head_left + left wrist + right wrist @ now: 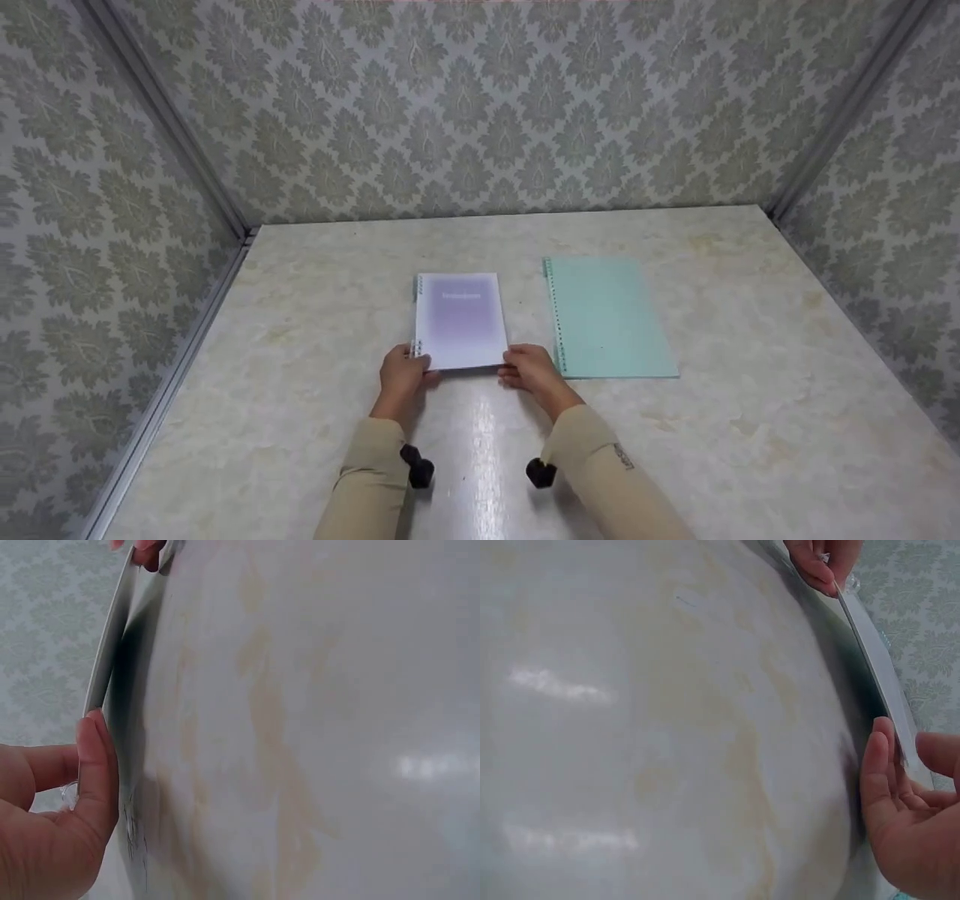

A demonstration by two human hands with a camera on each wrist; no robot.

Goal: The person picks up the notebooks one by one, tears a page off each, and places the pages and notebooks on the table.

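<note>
A spiral-bound notebook (461,319) with a purple and white cover lies in the middle of the table, its coil along the left side. By its near left corner, my left hand (403,373) pinches it, thumb on top and fingers beneath. The right hand (531,369) holds the near right corner in the same way. In the left wrist view the notebook's edge (112,637) stands a little off the tabletop, with a dark shadow under it. The right wrist view shows fingers (877,765) under the notebook (870,664) and the thumb on its other side.
Just right of the right hand lies a larger mint-green spiral notebook (611,319), flat on the pale marbled table (315,420). Patterned wall panels (465,105) enclose the table at the back and both sides. Dark wrist devices (420,469) sit at both sleeves.
</note>
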